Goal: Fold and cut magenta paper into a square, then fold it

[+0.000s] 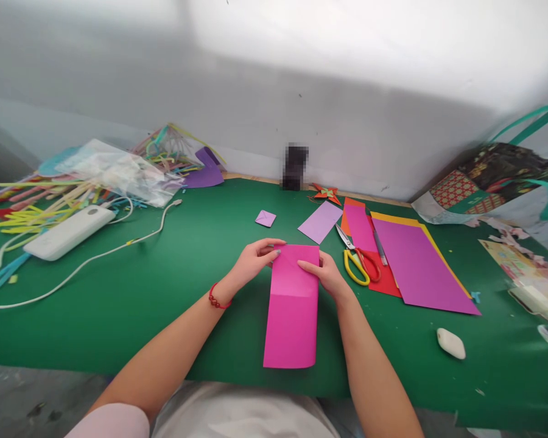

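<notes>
A long strip of bright pink paper (292, 322) is held up in front of me, with a crease across its middle. My left hand (258, 258) pinches its upper left corner between thumb and fingers. On the upper right edge, my right hand (324, 274) grips the same sheet, thumb on the front and fingers mostly hidden behind. Beyond the paper lie a small folded lilac square (265, 218) and a lilac paper rectangle (320, 222). Scissors (357, 264) with one yellow and one red handle rest right of my right hand.
Purple sheets (422, 261) over yellow ones lie at right, beside a pen (379, 246) and red paper (383, 281). A white case (450, 344) sits nearer. At left are a white power bank (70, 232), its cable and coloured strips (41, 198). A patterned bag (488, 182) leans at the wall.
</notes>
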`<state>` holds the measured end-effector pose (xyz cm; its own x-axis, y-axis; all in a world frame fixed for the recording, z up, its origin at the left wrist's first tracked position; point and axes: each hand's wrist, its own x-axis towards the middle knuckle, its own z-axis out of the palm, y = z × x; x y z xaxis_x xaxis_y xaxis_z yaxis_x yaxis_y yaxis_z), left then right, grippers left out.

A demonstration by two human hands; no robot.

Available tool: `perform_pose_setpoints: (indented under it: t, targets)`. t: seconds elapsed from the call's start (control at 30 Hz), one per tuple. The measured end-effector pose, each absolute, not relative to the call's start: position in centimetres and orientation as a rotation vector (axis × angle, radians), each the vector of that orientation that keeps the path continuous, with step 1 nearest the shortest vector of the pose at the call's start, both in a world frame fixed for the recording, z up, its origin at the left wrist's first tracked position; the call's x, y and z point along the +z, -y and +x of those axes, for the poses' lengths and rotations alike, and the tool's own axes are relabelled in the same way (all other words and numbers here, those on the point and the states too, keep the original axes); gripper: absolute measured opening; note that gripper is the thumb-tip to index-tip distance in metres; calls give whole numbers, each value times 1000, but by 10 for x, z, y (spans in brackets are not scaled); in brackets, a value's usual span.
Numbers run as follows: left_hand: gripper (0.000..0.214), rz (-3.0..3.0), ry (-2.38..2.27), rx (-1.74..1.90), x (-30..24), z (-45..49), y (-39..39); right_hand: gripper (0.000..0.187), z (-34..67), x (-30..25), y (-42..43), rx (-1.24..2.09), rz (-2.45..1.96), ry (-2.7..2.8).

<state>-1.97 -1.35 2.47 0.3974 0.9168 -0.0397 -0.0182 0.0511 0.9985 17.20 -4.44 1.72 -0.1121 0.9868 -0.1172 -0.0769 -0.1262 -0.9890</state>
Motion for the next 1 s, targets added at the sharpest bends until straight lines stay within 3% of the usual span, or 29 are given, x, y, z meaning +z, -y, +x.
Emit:
perform_pose_setpoints:
  t: [0.23, 1.0]
  targets:
    - [48, 1155, -825, 925, 21, -21, 12, 36, 173, 19, 46, 1438, -1140, 1105]
    - [42, 1180, -833, 909, 21, -22, 11, 38, 177, 20, 48, 1433, -1171, 1148]
